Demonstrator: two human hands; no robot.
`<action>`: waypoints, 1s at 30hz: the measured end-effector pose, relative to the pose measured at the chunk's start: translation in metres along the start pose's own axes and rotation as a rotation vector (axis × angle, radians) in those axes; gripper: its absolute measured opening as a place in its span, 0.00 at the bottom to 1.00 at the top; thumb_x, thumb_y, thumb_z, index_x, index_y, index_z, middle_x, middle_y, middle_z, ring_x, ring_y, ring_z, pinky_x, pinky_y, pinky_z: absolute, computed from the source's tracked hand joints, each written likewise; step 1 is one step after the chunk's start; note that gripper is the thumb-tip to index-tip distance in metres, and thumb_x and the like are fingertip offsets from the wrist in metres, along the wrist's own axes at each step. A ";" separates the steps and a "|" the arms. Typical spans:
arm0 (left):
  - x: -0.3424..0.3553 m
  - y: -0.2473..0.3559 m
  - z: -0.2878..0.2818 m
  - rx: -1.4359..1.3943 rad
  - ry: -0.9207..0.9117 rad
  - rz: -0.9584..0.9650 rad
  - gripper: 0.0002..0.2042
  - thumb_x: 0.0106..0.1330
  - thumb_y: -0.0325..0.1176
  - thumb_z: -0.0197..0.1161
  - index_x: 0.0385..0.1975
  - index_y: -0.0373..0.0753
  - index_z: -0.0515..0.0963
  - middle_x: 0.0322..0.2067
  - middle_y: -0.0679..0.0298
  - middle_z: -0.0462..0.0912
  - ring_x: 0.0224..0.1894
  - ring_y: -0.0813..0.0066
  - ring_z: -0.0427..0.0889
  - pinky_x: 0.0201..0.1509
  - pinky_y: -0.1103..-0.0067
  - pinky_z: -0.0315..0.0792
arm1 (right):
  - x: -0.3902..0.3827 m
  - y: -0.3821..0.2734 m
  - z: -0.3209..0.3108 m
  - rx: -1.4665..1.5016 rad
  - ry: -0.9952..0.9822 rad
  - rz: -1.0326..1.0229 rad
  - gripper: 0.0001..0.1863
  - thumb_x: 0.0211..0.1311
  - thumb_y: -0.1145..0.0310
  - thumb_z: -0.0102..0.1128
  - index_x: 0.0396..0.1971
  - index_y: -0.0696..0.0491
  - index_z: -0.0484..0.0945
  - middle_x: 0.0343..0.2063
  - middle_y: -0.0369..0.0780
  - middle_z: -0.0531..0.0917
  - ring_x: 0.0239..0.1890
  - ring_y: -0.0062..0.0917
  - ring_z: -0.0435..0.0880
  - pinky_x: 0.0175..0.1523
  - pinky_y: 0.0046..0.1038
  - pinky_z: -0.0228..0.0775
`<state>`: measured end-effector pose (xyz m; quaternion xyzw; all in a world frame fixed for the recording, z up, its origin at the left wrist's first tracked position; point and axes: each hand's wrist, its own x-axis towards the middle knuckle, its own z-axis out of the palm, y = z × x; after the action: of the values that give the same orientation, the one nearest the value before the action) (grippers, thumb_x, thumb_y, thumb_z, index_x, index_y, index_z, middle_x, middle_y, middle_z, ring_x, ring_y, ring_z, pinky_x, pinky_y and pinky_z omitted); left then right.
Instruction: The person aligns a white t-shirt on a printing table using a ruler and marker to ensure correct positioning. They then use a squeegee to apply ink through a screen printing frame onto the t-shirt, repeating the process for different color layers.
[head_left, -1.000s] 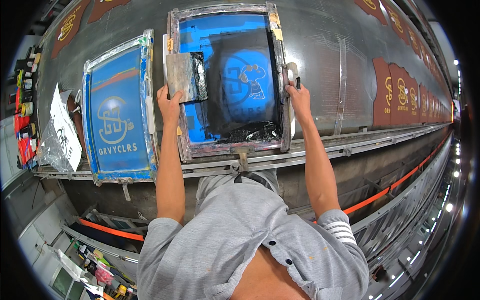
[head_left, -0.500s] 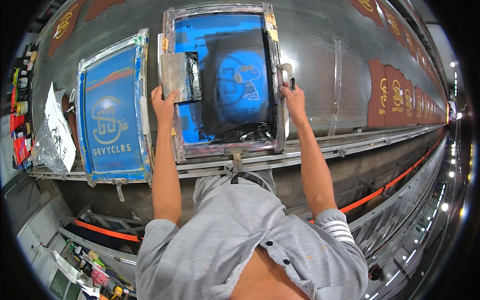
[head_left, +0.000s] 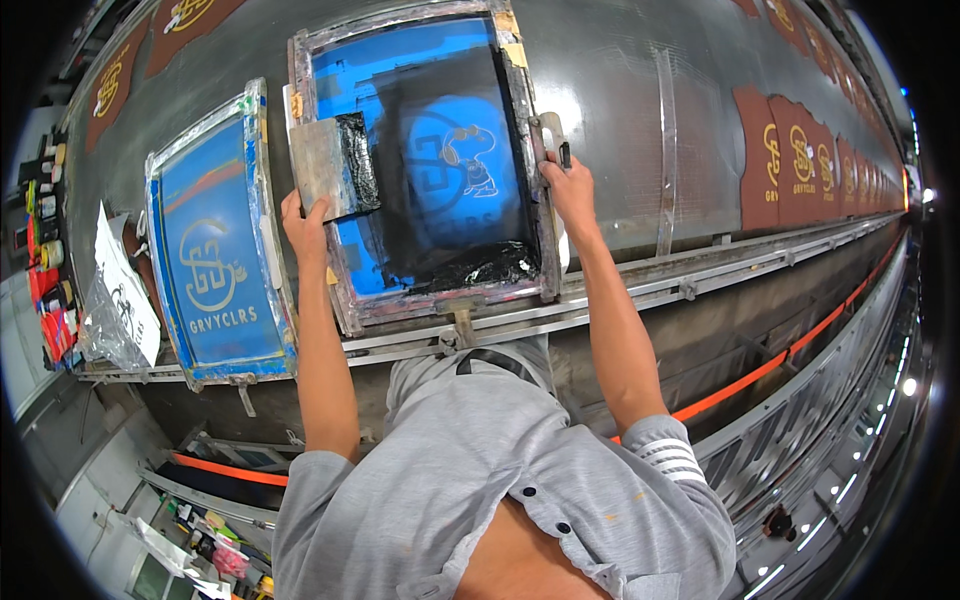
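1. Apparently, the work in hand is handling the printing screen (head_left: 400, 52) by its two sides, above the table (head_left: 612, 100) and beside a second screen (head_left: 240, 345)
2. Grip: the left hand (head_left: 307, 226) closes on its left edge, though whether the thumb also pins the squeegee (head_left: 322, 168) I cannot tell; the right hand (head_left: 570, 190) closes at its right edge
3. Moving it would call for even hands, I judge, lest the squeegee slide toward the black ink (head_left: 480, 268)
4. Since the previous frame, the view has turned slightly; the screen appears further left and more slanted, both grips unchanged

The inked screen (head_left: 405, 205) has open table (head_left: 615, 135) rightward, a second screen (head_left: 213, 280) crowding left.
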<state>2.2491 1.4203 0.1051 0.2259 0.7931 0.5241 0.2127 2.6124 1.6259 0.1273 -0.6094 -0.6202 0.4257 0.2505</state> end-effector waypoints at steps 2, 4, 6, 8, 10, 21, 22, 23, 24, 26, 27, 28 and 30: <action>-0.001 0.002 0.001 -0.014 -0.003 -0.001 0.25 0.58 0.32 0.68 0.54 0.25 0.77 0.54 0.54 0.73 0.55 0.62 0.75 0.60 0.73 0.68 | 0.001 -0.001 -0.002 -0.006 -0.014 0.031 0.16 0.59 0.63 0.62 0.40 0.60 0.84 0.31 0.51 0.85 0.34 0.41 0.84 0.42 0.37 0.72; -0.001 0.004 0.001 -0.016 -0.006 -0.003 0.25 0.58 0.32 0.68 0.54 0.25 0.77 0.54 0.53 0.73 0.55 0.62 0.75 0.60 0.73 0.68 | 0.000 0.000 0.000 0.000 -0.014 0.038 0.17 0.59 0.63 0.61 0.41 0.60 0.84 0.33 0.51 0.86 0.36 0.42 0.85 0.44 0.37 0.73; 0.001 0.004 0.002 -0.012 -0.009 -0.001 0.25 0.58 0.32 0.68 0.54 0.25 0.77 0.54 0.53 0.74 0.55 0.61 0.75 0.60 0.73 0.68 | 0.002 0.004 0.001 0.015 0.006 0.017 0.17 0.58 0.63 0.61 0.41 0.60 0.84 0.34 0.52 0.86 0.37 0.43 0.85 0.45 0.37 0.73; 0.000 0.003 0.003 0.005 -0.004 0.001 0.25 0.58 0.32 0.68 0.54 0.25 0.77 0.54 0.53 0.74 0.55 0.60 0.75 0.61 0.72 0.68 | 0.002 0.006 0.001 0.028 0.012 0.015 0.18 0.58 0.63 0.61 0.42 0.60 0.84 0.34 0.52 0.86 0.38 0.43 0.85 0.46 0.37 0.74; 0.001 0.002 0.003 0.023 0.003 0.011 0.25 0.58 0.33 0.68 0.54 0.24 0.77 0.54 0.52 0.74 0.55 0.60 0.75 0.61 0.72 0.67 | 0.002 0.005 0.001 0.034 0.013 0.026 0.18 0.58 0.63 0.61 0.43 0.60 0.84 0.34 0.52 0.86 0.38 0.43 0.86 0.46 0.37 0.74; 0.002 -0.005 -0.003 0.011 0.011 0.035 0.23 0.56 0.30 0.69 0.53 0.28 0.79 0.51 0.58 0.75 0.51 0.67 0.76 0.57 0.75 0.69 | -0.004 -0.012 0.002 0.031 -0.003 0.045 0.16 0.57 0.65 0.61 0.40 0.60 0.85 0.23 0.45 0.84 0.28 0.31 0.82 0.38 0.34 0.71; 0.003 -0.002 -0.005 -0.013 0.001 0.017 0.24 0.56 0.31 0.69 0.53 0.28 0.79 0.51 0.57 0.75 0.52 0.65 0.76 0.57 0.74 0.69 | -0.006 -0.015 0.003 0.032 -0.010 0.050 0.16 0.57 0.65 0.61 0.40 0.60 0.85 0.23 0.45 0.83 0.28 0.31 0.81 0.38 0.34 0.71; 0.006 -0.003 -0.001 -0.048 -0.011 0.003 0.24 0.55 0.31 0.69 0.53 0.27 0.79 0.51 0.56 0.75 0.52 0.64 0.75 0.58 0.74 0.68 | -0.004 -0.019 -0.002 0.027 -0.011 0.048 0.16 0.57 0.65 0.62 0.39 0.61 0.85 0.22 0.44 0.83 0.28 0.30 0.81 0.37 0.34 0.71; 0.009 -0.003 -0.003 -0.031 -0.018 -0.004 0.24 0.53 0.31 0.71 0.51 0.27 0.79 0.50 0.57 0.76 0.52 0.65 0.75 0.56 0.74 0.69 | -0.004 -0.021 -0.002 0.052 -0.023 0.142 0.15 0.57 0.67 0.62 0.38 0.62 0.84 0.21 0.45 0.82 0.28 0.29 0.81 0.36 0.35 0.70; 0.012 -0.004 -0.009 0.000 0.008 0.020 0.23 0.53 0.29 0.71 0.49 0.27 0.79 0.49 0.57 0.76 0.51 0.65 0.76 0.56 0.74 0.69 | -0.006 -0.023 -0.002 0.124 -0.016 0.152 0.14 0.56 0.68 0.63 0.37 0.63 0.83 0.21 0.46 0.82 0.27 0.30 0.81 0.36 0.36 0.71; 0.013 -0.005 -0.005 0.002 0.016 0.034 0.22 0.52 0.28 0.72 0.48 0.27 0.80 0.49 0.58 0.76 0.50 0.66 0.76 0.56 0.75 0.69 | -0.001 -0.024 -0.004 0.152 -0.001 0.149 0.13 0.56 0.68 0.63 0.37 0.63 0.83 0.21 0.47 0.82 0.27 0.31 0.81 0.36 0.36 0.71; 0.013 0.007 0.004 -0.050 0.019 -0.004 0.21 0.52 0.27 0.71 0.47 0.27 0.80 0.48 0.59 0.76 0.51 0.66 0.76 0.56 0.74 0.70 | 0.003 -0.018 -0.009 0.084 0.036 0.110 0.13 0.56 0.69 0.62 0.36 0.63 0.82 0.21 0.48 0.82 0.27 0.32 0.82 0.36 0.37 0.71; 0.016 0.004 -0.002 -0.155 0.012 -0.070 0.21 0.53 0.24 0.70 0.48 0.28 0.79 0.49 0.60 0.76 0.51 0.67 0.77 0.56 0.75 0.71 | 0.005 -0.036 -0.016 -0.003 0.078 0.074 0.14 0.55 0.69 0.62 0.36 0.64 0.82 0.23 0.51 0.84 0.28 0.35 0.84 0.37 0.38 0.72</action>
<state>2.2361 1.4296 0.1083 0.1776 0.7589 0.5775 0.2429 2.6060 1.6378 0.1644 -0.6482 -0.5878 0.4098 0.2577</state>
